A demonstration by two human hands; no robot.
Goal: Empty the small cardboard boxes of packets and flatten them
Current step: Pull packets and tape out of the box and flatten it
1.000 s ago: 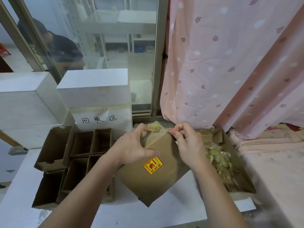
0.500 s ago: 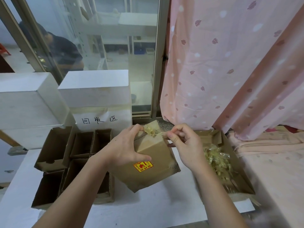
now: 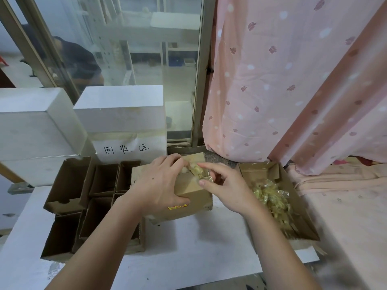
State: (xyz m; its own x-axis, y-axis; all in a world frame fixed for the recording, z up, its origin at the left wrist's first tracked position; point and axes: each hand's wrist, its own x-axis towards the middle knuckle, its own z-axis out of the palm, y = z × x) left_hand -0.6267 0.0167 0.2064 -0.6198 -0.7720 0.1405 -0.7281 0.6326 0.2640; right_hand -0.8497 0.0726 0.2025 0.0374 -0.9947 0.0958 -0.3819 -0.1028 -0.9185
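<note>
A small brown cardboard box (image 3: 193, 200) with a yellow-red sticker lies low over the white table (image 3: 188, 258), its open end facing away from me. My left hand (image 3: 159, 185) grips it from the top and near side, thumb along the front face. At the box's open end my right hand (image 3: 225, 185) pinches a yellowish clear packet (image 3: 196, 171) between thumb and forefinger. A larger open carton (image 3: 293, 208) to the right holds a heap of the same packets (image 3: 272, 197).
Left of the box sits a cluster of several empty open cardboard boxes (image 3: 94, 201). White foam blocks (image 3: 119, 107) and a handwritten paper sign (image 3: 127, 148) stand behind them. A pink curtain (image 3: 293, 80) hangs at the right; a glass window is behind.
The box has been lowered and tipped flatter towards the table. My right hand has moved from the flap edge to the packet at the opening.
</note>
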